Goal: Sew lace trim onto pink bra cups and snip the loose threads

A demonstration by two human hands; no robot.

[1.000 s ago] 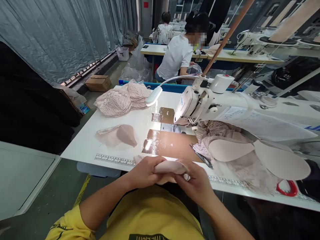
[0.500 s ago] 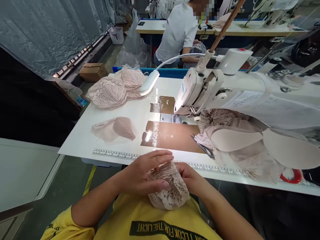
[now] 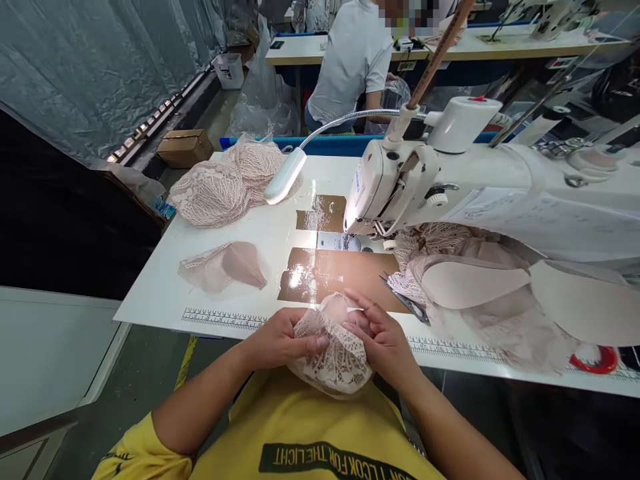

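My left grip (image 3: pixel 283 341) and right grip (image 3: pixel 387 341) pinched lace piece (image 3: pixel 337 363) | by near edge of bench (image 3: pixel 155 283) | scissors (image 3: pixel 409 302) lay rightward

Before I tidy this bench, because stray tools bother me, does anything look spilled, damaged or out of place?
Nothing looks clearly spilled or damaged. The dark scissors lie loose right beside the pink lace, so they might snag it.
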